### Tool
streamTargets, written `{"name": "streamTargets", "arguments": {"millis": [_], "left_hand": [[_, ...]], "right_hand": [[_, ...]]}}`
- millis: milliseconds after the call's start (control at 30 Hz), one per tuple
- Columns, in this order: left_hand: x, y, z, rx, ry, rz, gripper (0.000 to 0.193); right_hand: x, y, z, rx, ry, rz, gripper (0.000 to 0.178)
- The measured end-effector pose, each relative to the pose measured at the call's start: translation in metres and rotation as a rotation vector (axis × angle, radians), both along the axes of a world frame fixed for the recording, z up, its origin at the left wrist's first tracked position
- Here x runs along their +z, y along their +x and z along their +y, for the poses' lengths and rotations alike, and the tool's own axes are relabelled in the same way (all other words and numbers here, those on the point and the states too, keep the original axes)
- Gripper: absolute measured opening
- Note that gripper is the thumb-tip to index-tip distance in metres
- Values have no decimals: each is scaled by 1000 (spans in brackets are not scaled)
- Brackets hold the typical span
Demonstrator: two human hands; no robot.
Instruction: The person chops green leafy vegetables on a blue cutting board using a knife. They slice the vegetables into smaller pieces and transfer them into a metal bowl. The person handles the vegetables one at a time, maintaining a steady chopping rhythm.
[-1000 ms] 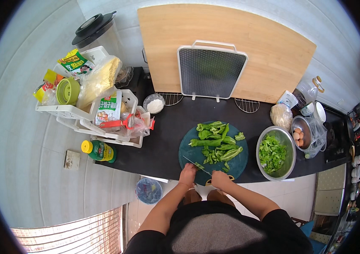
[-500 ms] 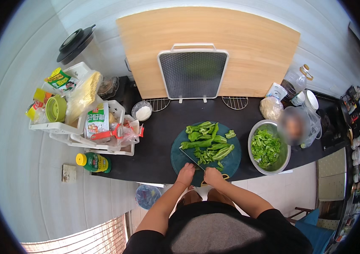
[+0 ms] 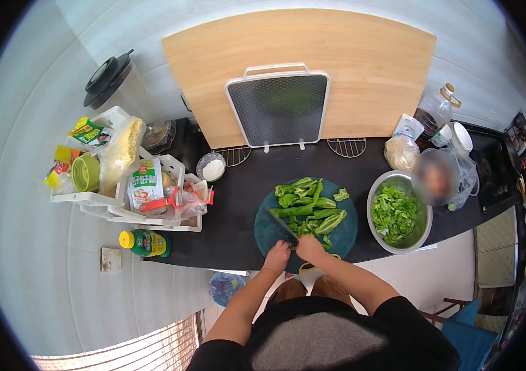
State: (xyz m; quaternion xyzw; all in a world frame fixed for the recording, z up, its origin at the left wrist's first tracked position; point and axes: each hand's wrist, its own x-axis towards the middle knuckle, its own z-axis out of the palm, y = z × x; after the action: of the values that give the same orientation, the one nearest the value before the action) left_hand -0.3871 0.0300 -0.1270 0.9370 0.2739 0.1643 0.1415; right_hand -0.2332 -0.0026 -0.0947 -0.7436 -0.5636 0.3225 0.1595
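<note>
A round dark green cutting board [image 3: 267, 238] lies at the counter's near edge. Several long green peppers [image 3: 315, 201] rest on its far half, some split open, with small cut bits on the right side. My right hand [image 3: 310, 248] grips a kitchen knife [image 3: 282, 225], whose dark blade slants toward the far left across the board. Just left of the handle, my left hand [image 3: 277, 256] is closed at the board's near edge, beside the blade. Whatever its fingers hold is hidden. To the right stands a metal bowl [image 3: 422, 230] containing chopped green pieces [image 3: 391, 213].
White baskets [image 3: 93, 198] with packets and a red-handled peeler [image 3: 162, 202] fill the left side. Near them are a yellow-capped green bottle [image 3: 148, 242] and a bowl of white powder [image 3: 212, 168]. A framed black board [image 3: 278, 111] leans at the back. Bags and jars crowd the back right.
The blade has swung slightly and now covers some of the cut pieces left of the peppers. Both hands remain close together at the board's near edge. The whole view has shifted a little.
</note>
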Motion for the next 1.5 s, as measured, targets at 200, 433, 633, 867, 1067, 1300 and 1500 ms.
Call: {"name": "streamTargets", "arguments": {"millis": [200, 433, 633, 867, 1067, 1300, 1500], "left_hand": [[5, 7, 6, 69, -84, -50, 8], [45, 69, 24, 108, -89, -193, 9], [34, 135, 17, 160, -162, -36, 13], [55, 136, 25, 289, -272, -395, 10], [66, 44, 53, 632, -392, -694, 8], [59, -47, 42, 894, -473, -725, 12], [24, -61, 15, 777, -524, -591, 12]], "right_hand": [[24, 29, -23, -73, 66, -5, 19], [83, 90, -56, -311, 82, -27, 20], [79, 119, -84, -497, 148, -10, 23], [77, 121, -94, -537, 139, 67, 23], [82, 106, -85, -377, 106, 117, 21], [42, 61, -61, 239, -35, -118, 22], [40, 78, -55, 70, -100, -191, 22]]}}
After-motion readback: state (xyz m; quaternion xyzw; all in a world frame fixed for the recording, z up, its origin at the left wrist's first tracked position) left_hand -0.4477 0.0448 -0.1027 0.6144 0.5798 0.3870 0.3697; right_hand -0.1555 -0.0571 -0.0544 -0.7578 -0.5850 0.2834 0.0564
